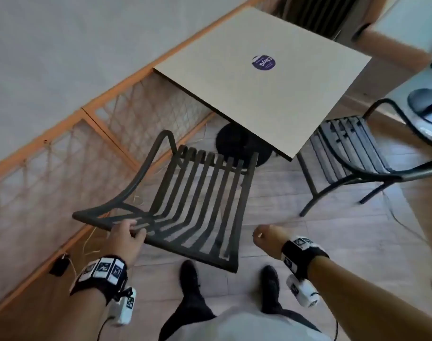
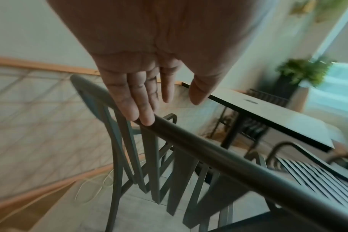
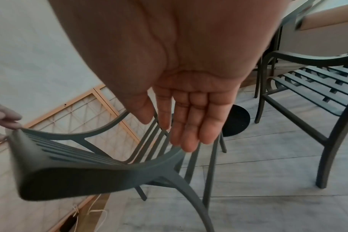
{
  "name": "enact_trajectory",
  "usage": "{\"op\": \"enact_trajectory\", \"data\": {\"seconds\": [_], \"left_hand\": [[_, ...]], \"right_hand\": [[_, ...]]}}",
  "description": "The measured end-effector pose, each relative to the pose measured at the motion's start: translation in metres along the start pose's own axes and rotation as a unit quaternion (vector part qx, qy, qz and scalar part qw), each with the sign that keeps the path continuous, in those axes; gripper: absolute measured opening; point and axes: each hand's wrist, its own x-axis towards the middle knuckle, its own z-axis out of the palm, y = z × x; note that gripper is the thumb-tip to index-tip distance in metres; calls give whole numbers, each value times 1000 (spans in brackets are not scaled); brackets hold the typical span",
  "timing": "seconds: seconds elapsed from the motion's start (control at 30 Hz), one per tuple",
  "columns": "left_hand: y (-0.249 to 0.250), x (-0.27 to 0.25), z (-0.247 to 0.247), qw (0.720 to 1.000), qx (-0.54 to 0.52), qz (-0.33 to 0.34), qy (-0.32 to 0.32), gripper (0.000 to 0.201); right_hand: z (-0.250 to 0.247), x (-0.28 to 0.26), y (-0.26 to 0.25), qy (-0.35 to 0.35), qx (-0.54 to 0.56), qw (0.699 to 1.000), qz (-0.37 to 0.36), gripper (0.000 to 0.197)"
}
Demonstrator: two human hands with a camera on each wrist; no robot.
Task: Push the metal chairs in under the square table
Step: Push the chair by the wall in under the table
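Left hand (image 1: 126, 236): fingers (image 2: 147, 119) straight, touching top rail of near dark slatted metal chair (image 1: 197, 193).
Right hand (image 1: 267, 236): loose, empty, beside rail.
Push axis: toward square beige bench (image 1: 259, 94).

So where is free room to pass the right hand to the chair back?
The right hand has open floor between the near chair and the second chair. The top rail's right end is bare; the left hand touches its left part.
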Motion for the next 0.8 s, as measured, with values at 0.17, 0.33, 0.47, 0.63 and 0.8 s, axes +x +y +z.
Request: {"op": "enact_trajectory", "data": {"seconds": [0.17,0.33,0.47,0.63,0.8], "left_hand": [[-12,38,-42,972,167,132,-98,38],[-36,60,-60,902,313,218,-202,69],[-64,87,-59,881,381,209,-185,57],[-75,115,-58,873,374,242,-200,50],[-60,165,-76,867,390,256,-172,51]], "right_hand": [[20,-1,-70,-18,23,1000,-10,22],[42,-31,-107,-33,28,997,-60,42],[67,-40,-112,-56,-23,996,-68,70],[73,-32,-117,5,-29,995,-91,41],[64,-9,-146,20,-42,995,-83,25]]}}
